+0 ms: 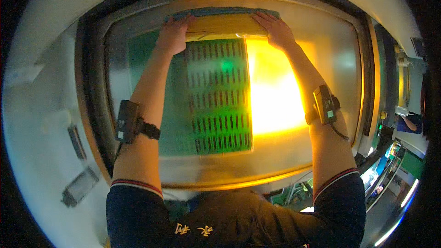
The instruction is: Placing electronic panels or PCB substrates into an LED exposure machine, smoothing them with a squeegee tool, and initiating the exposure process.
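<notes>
Near the far side of a framed flat surface, a long yellowish bar with a blue-grey far edge lies crosswise. My left hand grips its left end, fingertips over the top. At the right end, the fingers of my right hand lie across the bar in a hold; that thumb is hidden. Just nearer than the bar is a green panel with rows of dark slots. To its right, bright yellow light glares through the surface and washes out detail there.
A raised frame with a brown-yellow front edge surrounds the surface. Strapped to my forearms are black boxes, one on the left and one on the right. A grey metal block stands out at the left. Another person shows far right.
</notes>
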Available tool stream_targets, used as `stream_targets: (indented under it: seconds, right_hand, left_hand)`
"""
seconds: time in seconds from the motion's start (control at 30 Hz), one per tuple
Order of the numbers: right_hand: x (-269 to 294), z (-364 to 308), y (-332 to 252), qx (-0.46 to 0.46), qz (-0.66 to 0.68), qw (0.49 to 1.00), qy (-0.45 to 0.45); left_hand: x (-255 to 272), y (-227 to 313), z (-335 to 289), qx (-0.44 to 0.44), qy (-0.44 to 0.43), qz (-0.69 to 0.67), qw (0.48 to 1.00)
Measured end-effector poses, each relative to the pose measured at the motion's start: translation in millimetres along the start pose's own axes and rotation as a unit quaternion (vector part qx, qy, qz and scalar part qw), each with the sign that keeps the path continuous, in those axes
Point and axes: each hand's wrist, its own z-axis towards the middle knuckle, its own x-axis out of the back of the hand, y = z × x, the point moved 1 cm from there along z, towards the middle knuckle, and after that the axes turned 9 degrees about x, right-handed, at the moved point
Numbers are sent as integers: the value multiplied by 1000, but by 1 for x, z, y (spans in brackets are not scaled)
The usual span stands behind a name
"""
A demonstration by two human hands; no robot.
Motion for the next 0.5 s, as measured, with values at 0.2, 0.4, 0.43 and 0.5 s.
stream_targets:
  seconds: [0.2,0.4,0.43,0.5]
  right_hand:
    - [-40,31,28,32,-39,996,75]
    - [-25,-48,-36,11,-17,999,27]
    - [-33,-72,-55,11,-34,999,13]
    - [-24,-145,-105,64,-31,991,113]
  left_hand:
    - [-1,-16,37,25,-2,-15,1000]
    - [-3,12,-68,5,-9,52,999]
    - [0,19,-103,0,-27,55,998]
    - [-2,34,-184,4,-42,17,999]
